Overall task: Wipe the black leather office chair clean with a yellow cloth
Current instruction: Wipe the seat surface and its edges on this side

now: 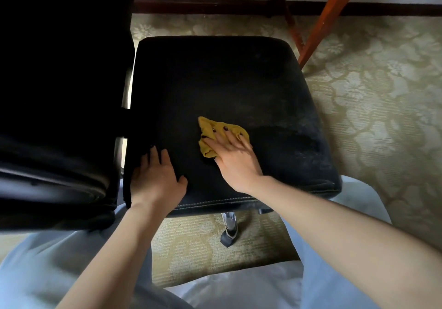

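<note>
Presses yellow cloth (223, 134) onto mid-seat of black leather office chair (227, 76) with spread right hand (235, 159); braces near-left edge with flat left hand (156, 178), fingers together. Seems soft, light, bunch-prone: best pinned under whole palm.

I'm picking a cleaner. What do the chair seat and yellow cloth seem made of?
The chair seat: likely black leather or vinyl, matte, dusty, with a stitched seam at its near edge. The yellow cloth: soft fabric, maybe microfibre; it crumples in folds under the right hand.
</note>
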